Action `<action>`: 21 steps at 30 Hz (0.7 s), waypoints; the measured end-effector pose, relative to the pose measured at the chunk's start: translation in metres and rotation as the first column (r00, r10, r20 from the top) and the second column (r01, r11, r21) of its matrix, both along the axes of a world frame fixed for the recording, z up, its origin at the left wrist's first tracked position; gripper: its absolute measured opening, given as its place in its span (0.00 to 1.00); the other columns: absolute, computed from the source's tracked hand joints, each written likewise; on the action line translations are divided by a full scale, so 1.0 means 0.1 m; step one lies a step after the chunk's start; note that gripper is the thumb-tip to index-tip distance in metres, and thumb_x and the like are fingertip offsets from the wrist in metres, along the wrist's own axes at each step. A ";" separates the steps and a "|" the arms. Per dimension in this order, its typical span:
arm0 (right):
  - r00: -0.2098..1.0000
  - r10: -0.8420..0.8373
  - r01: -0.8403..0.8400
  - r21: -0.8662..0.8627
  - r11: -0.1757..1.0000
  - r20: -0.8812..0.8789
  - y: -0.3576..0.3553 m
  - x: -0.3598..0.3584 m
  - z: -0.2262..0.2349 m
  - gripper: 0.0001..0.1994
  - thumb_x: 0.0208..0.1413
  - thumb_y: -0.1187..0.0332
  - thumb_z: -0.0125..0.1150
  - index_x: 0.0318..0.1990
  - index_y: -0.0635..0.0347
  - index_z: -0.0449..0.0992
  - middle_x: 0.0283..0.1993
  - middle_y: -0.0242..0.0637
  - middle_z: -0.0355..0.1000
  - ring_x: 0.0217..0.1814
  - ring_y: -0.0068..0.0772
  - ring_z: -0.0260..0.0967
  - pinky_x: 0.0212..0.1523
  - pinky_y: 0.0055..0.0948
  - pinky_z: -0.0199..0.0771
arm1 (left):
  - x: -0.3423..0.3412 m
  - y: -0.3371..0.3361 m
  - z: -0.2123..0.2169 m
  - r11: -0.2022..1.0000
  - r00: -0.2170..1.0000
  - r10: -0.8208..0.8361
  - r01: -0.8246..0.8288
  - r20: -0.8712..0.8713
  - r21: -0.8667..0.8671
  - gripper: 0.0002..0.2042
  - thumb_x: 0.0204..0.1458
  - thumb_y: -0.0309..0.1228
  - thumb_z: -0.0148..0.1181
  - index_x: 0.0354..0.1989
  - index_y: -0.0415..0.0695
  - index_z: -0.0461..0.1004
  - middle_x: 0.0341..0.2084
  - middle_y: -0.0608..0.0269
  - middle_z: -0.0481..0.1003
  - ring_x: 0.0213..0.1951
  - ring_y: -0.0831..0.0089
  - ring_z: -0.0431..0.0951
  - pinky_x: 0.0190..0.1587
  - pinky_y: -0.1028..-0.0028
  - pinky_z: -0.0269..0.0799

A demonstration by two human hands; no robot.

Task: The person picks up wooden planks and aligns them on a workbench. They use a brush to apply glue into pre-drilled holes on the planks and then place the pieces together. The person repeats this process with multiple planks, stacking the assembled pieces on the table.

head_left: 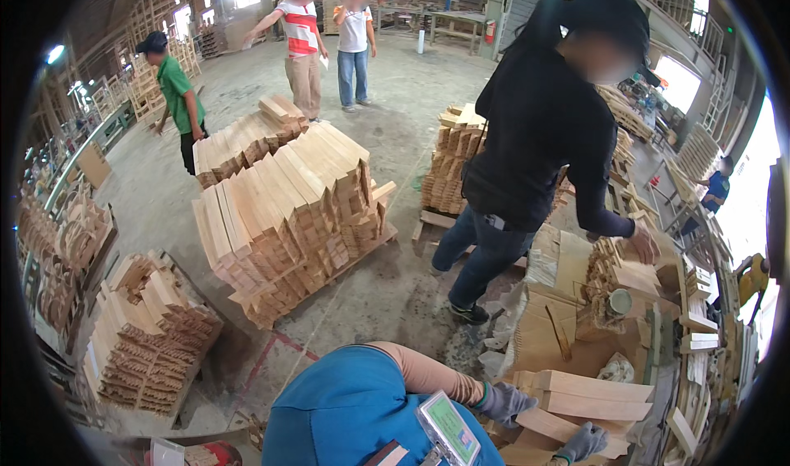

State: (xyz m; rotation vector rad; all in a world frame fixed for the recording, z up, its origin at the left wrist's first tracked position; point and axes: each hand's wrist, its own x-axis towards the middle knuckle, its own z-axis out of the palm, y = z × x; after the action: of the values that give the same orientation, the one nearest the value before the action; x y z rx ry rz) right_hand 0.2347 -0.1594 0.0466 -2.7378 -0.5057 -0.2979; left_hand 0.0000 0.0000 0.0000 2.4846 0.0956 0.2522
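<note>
A broad workshop with a worn concrete floor (pixel 395 120) is shown, and wooden parts are stacked around it. A large stack of pale boards (pixel 280 211) is borne by a pallet (pixel 378 242), and a lower stack of shaped pieces (pixel 152 342) is seen at the left. At the lower right, a worktop is covered with cardboard (pixel 535 347), on which a thin stick (pixel 559 334) and a small cup (pixel 619 303) are placed.

At the near end of this worktop, several loose boards (pixel 597 386) are gathered. Just beside them, a pale board (pixel 549 424) is positioned between the two gloved hands. Its near end is touched by the left hand (pixel 505 403), while its top is covered farther along by the right hand (pixel 583 442). Bent fingers are shown on both, but whether the board is clasped or merely steadied cannot be told.

Farther along, small wooden blocks (pixel 634 278) are reached by the hand of a co-worker (pixel 543 120) in black.

As a judgement, the handling seems only partly done: the floor stacks are neatly built up, whereas the boards at the hands are left loosely arranged. Which pieces are finished cannot be determined.
</note>
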 end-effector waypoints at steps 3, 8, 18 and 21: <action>0.995 0.025 -0.025 0.001 1.000 0.100 -0.03 -0.09 0.14 0.19 0.41 0.50 0.60 0.31 0.57 0.81 0.37 0.47 0.74 0.47 0.52 0.63 0.48 0.48 0.63 | 0.04 -0.03 0.00 1.000 0.999 -0.011 0.010 0.041 0.019 0.42 0.44 0.51 0.62 0.61 0.34 0.54 0.37 0.49 0.72 0.38 0.53 0.75 0.37 0.62 0.71; 0.985 0.027 -0.029 0.007 1.000 0.168 -0.05 -0.13 0.17 0.20 0.41 0.50 0.58 0.31 0.57 0.80 0.37 0.45 0.74 0.45 0.55 0.61 0.49 0.51 0.61 | 0.07 -0.04 -0.05 0.999 0.995 -0.024 0.021 0.095 0.036 0.42 0.44 0.51 0.62 0.61 0.33 0.54 0.36 0.48 0.71 0.36 0.53 0.75 0.35 0.61 0.70; 0.989 0.029 -0.032 0.017 0.999 0.147 -0.01 -0.18 0.24 0.23 0.42 0.48 0.56 0.35 0.60 0.79 0.42 0.48 0.73 0.47 0.56 0.61 0.52 0.52 0.58 | 0.07 -0.06 -0.11 1.000 0.969 0.000 -0.008 0.247 0.030 0.43 0.42 0.50 0.65 0.59 0.30 0.56 0.32 0.50 0.69 0.31 0.55 0.72 0.33 0.63 0.66; 0.988 0.045 -0.044 -0.008 0.999 0.145 0.01 -0.18 0.23 0.23 0.43 0.49 0.57 0.36 0.61 0.79 0.42 0.48 0.73 0.46 0.56 0.62 0.52 0.51 0.59 | 0.05 -0.04 -0.07 1.000 0.981 0.013 -0.015 0.194 0.004 0.42 0.41 0.50 0.65 0.59 0.32 0.57 0.32 0.50 0.69 0.31 0.55 0.73 0.32 0.62 0.66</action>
State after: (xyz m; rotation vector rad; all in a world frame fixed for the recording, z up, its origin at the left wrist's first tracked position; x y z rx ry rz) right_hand 0.2167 -0.1583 0.0693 -2.7187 -0.6053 -0.4873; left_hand 0.0051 -0.0044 -0.0071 2.4513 0.0307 0.4999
